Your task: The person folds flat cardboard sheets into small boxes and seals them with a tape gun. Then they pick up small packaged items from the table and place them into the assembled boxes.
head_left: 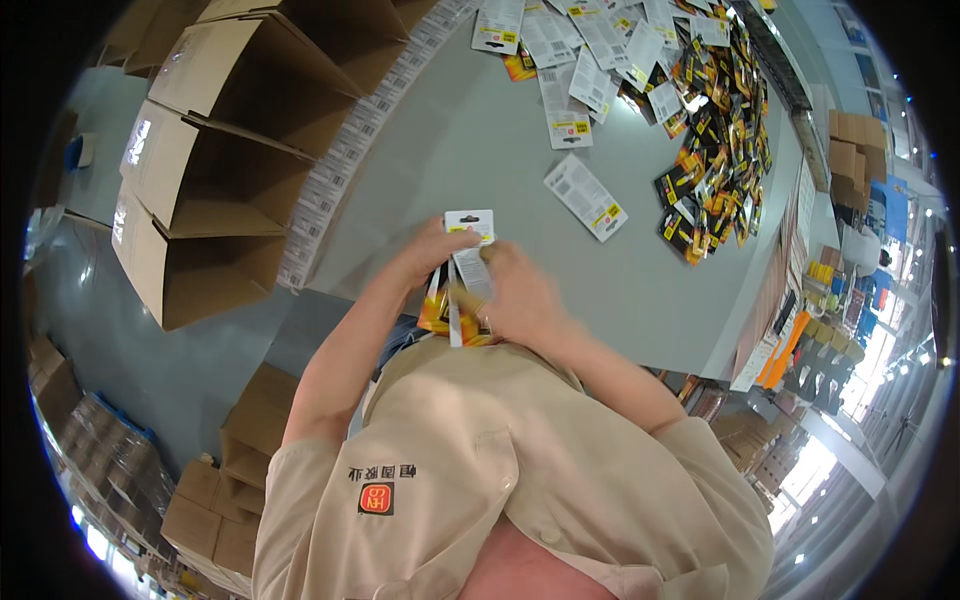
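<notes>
Just in front of my body, near the table's front edge, is a small bunch of blister cards (471,268). A white back with a hang hole faces up, while black and orange fronts show lower down. My left hand (432,251) is closed on their left edge, its thumb across the white card. Around the right side my right hand (522,298) is closed too, fingers curled over the cards and partly smeared by motion. A single white-backed blister card (586,197) lies on the grey table (420,170), right of and beyond my hands.
At the far side white-backed cards (600,40) lie scattered, with a heap of black and orange blister cards (715,160) along the right. Open cardboard boxes (235,130) line the left, beside a strip of printed labels (345,150) on the table edge. More cartons (205,510) stand at lower left.
</notes>
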A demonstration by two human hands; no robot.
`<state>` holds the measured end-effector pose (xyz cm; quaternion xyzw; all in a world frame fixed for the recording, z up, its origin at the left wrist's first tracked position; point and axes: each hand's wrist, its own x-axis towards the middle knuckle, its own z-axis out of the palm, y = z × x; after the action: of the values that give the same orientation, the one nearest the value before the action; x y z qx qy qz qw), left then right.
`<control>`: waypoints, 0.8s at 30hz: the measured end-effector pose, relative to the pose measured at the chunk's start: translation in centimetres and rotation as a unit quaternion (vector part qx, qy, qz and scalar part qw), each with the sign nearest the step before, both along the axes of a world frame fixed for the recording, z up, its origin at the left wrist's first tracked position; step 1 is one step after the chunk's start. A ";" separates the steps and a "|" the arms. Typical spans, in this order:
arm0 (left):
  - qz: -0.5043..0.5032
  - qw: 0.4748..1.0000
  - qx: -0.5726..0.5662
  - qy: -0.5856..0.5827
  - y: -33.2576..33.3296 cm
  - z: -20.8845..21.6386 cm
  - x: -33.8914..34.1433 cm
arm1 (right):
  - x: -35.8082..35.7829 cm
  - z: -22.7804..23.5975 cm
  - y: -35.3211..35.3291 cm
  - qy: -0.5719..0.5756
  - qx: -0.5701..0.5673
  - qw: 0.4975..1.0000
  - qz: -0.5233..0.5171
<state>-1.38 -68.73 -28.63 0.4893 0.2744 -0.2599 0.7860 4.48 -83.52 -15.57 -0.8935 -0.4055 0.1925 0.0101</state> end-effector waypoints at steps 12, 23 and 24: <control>0.115 0.988 -0.104 -0.014 2.4 0.2 -3.0 | 6.0 -16.6 -18.8 0.040 0.096 0.973 -0.207; 0.072 0.984 -0.163 -0.006 2.3 0.5 -1.9 | -9.2 -18.8 -25.8 -0.136 0.055 0.565 -0.812; 0.066 0.983 -0.169 0.000 2.1 0.5 -1.5 | -10.2 -19.7 -26.4 -0.163 0.040 0.541 -0.824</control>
<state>-2.92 -66.67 -28.10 0.3303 0.2577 -0.2502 0.8729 -5.77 -109.88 -35.24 -0.8487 0.5073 -0.0663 0.1340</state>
